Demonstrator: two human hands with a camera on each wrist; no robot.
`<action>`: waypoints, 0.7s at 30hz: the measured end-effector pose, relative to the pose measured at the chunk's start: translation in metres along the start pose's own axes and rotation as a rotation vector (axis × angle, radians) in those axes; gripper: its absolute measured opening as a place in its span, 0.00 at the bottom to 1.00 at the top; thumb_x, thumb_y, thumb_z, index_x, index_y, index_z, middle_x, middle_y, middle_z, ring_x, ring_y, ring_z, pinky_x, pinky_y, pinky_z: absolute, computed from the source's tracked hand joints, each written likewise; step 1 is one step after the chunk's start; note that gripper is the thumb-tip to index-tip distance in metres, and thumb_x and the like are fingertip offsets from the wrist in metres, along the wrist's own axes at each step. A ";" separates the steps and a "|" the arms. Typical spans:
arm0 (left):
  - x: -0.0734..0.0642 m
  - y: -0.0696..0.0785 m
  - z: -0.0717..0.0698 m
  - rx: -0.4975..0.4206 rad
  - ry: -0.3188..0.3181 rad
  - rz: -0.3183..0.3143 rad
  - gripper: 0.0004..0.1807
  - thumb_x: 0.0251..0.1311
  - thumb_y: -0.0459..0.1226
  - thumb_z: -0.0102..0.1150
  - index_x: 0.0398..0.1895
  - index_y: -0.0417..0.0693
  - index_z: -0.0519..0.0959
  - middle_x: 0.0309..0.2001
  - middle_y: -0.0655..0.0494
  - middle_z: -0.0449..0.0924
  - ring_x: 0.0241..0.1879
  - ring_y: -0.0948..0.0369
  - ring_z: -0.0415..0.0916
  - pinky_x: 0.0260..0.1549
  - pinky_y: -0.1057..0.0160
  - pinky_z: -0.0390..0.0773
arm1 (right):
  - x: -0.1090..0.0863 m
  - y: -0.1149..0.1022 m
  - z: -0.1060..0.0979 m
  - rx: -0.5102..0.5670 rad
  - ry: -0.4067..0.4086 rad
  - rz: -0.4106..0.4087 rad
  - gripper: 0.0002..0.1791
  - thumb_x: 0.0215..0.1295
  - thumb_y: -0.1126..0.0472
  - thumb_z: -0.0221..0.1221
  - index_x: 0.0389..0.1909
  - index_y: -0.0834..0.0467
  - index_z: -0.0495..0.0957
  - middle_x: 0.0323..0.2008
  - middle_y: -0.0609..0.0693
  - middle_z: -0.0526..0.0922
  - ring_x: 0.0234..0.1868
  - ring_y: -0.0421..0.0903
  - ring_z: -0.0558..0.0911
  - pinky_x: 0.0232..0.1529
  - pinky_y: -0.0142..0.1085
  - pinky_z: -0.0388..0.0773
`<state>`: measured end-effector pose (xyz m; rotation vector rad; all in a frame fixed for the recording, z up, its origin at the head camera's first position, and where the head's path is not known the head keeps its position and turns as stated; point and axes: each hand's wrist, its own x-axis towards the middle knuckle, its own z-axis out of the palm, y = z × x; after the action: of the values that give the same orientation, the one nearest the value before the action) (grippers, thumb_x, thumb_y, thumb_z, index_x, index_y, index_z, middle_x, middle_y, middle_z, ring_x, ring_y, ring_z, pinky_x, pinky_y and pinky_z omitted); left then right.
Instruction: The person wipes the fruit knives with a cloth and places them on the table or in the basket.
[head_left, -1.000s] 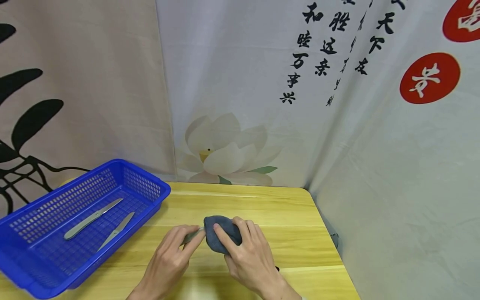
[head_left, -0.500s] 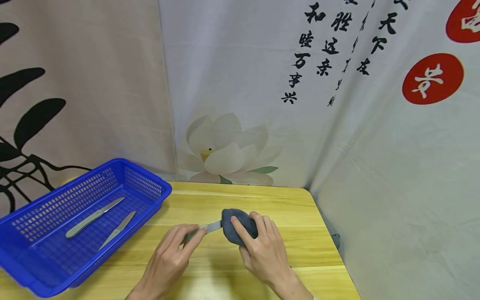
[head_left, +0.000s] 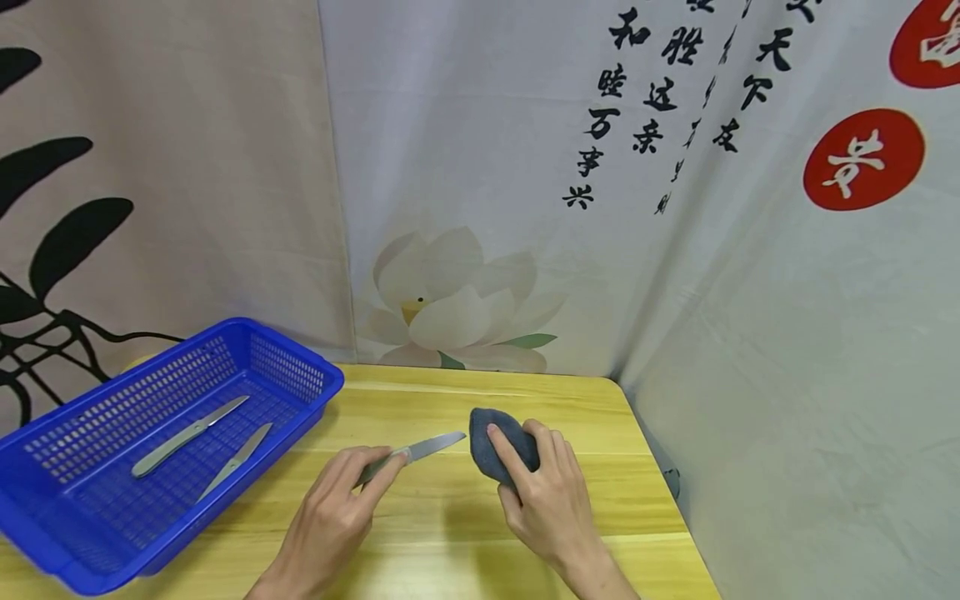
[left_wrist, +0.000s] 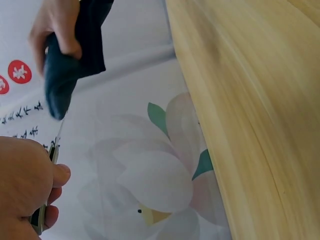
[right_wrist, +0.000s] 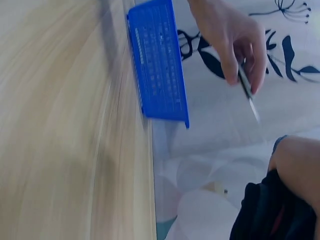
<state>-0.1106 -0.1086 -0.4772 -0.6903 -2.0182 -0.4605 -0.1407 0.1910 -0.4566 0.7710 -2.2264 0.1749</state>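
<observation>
My left hand (head_left: 330, 508) grips a knife (head_left: 437, 446) by its grey-green handle, the bare blade pointing right and slightly up. My right hand (head_left: 551, 500) holds a folded dark blue-grey cloth (head_left: 491, 446) just beyond the blade's tip, with a small gap between them. Both hands are above the table. In the left wrist view the cloth (left_wrist: 62, 82) hangs from the right hand's fingers, over the thin edge-on blade. The right wrist view shows the left hand (right_wrist: 235, 40) pinching the knife handle (right_wrist: 245, 82).
A blue perforated basket (head_left: 300, 417) stands at the left of the wooden table (head_left: 480, 550). Inside it lie two knives, one farther back (head_left: 168, 446) and one nearer (head_left: 236, 458). A printed curtain (head_left: 480, 167) hangs behind the table and along its right side.
The right hand has moved right and slightly away with the cloth, sliding it off the blade, which now shows whole. The left hand has stayed nearly still.
</observation>
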 end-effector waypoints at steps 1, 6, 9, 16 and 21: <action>0.000 0.000 0.000 0.001 0.000 -0.001 0.27 0.94 0.36 0.36 0.58 0.44 0.91 0.49 0.45 0.89 0.46 0.51 0.85 0.46 0.53 0.87 | 0.002 -0.004 -0.001 0.009 0.001 -0.012 0.43 0.54 0.63 0.71 0.77 0.46 0.82 0.58 0.64 0.82 0.46 0.54 0.78 0.46 0.48 0.82; -0.002 0.001 0.002 -0.009 -0.025 -0.008 0.29 0.94 0.34 0.32 0.58 0.45 0.91 0.49 0.45 0.88 0.46 0.50 0.84 0.45 0.53 0.86 | 0.011 -0.027 0.000 0.041 0.010 -0.094 0.46 0.55 0.60 0.72 0.80 0.45 0.78 0.59 0.61 0.82 0.47 0.51 0.77 0.46 0.44 0.81; -0.004 0.001 0.002 -0.026 -0.036 -0.010 0.30 0.92 0.32 0.30 0.59 0.44 0.91 0.50 0.45 0.88 0.47 0.50 0.84 0.46 0.53 0.86 | 0.015 -0.040 0.003 0.053 0.003 -0.132 0.47 0.54 0.59 0.74 0.81 0.44 0.77 0.60 0.59 0.82 0.46 0.50 0.76 0.47 0.43 0.81; -0.006 0.001 0.003 -0.057 -0.032 -0.021 0.29 0.81 0.25 0.35 0.57 0.42 0.91 0.52 0.43 0.88 0.50 0.48 0.86 0.47 0.51 0.87 | 0.018 -0.053 0.006 0.051 -0.042 -0.167 0.46 0.55 0.57 0.76 0.80 0.44 0.78 0.63 0.59 0.81 0.48 0.50 0.78 0.50 0.42 0.82; -0.006 0.002 0.003 -0.059 -0.009 -0.017 0.30 0.88 0.29 0.32 0.57 0.42 0.91 0.51 0.43 0.89 0.49 0.48 0.86 0.47 0.52 0.87 | 0.020 -0.053 0.006 0.036 -0.046 -0.165 0.45 0.55 0.57 0.77 0.79 0.44 0.79 0.64 0.59 0.81 0.49 0.51 0.78 0.48 0.42 0.81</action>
<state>-0.1091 -0.1069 -0.4839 -0.7127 -2.0276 -0.5297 -0.1242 0.1362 -0.4531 0.9824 -2.1954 0.1175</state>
